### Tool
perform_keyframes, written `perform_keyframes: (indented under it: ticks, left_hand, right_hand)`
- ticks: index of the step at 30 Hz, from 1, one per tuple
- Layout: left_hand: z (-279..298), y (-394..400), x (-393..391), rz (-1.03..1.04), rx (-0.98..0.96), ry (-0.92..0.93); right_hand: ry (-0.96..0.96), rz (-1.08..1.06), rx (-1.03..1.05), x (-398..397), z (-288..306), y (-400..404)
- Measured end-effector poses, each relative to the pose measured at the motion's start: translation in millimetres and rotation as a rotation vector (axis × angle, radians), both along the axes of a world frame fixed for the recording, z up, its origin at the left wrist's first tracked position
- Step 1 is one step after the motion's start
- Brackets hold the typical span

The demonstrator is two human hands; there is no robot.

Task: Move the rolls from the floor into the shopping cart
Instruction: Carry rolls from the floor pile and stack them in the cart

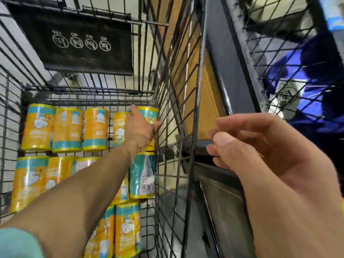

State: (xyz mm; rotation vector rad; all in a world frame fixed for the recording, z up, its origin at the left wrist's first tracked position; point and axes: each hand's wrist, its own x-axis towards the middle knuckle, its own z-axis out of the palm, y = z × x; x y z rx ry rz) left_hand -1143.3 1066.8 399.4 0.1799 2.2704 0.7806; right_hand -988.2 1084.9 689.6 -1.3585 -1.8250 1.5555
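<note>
Several yellow-and-teal wrapped rolls (68, 130) lie in rows on the bottom of the black wire shopping cart (175, 108). My left hand (140, 130) reaches deep into the cart and grips a roll (149, 113) at the far right corner, against the cart's side wall. My right hand (247, 146) hovers outside the cart's right side, fingers loosely curled and holding nothing. A roll with a barcode (143, 175) lies just under my left forearm.
The cart's folded child-seat flap (80, 43) with warning icons hangs at the far end. To the right stands a dark metal frame (229, 75) and another wire mesh panel (290, 53) with blue items behind it.
</note>
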Motion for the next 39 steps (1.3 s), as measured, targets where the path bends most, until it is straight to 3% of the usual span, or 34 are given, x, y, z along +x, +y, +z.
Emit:
perform_keyframes:
  ticks: [3,10,16,20,29,35,39]
  left_hand:
    - [-1.6,-0.9,0.8,-0.106,0.052,0.079]
    - [7.2,-36.0,-17.6,-0.574,-0.092,0.189]
    - [72.2,-70.4,-19.2,-0.940,-0.317,0.266]
    - [163.3,-95.1,-9.3,-1.009,-0.326,0.436]
    - [367.7,-159.2,25.2,-0.886,-0.172,0.715]
    - [451.9,-206.2,47.5,-0.935,-0.076,0.964]
    - [479.4,-243.0,60.2,-1.063,0.031,0.987]
  right_hand:
    - [-0.024,0.023,0.030,6.2,-10.0,1.7]
    - [-0.079,0.104,0.090,14.0,-7.6,-0.6]
    - [-0.177,0.226,0.203,15.6,9.4,-14.6]
    - [-0.220,0.334,0.355,24.0,40.4,-27.4]
    - [-0.467,0.551,0.675,47.9,133.1,-69.6]
    - [-0.576,0.454,0.799,75.1,167.3,-118.0]
    - [-0.674,0.305,0.783,100.9,177.5,-167.0]
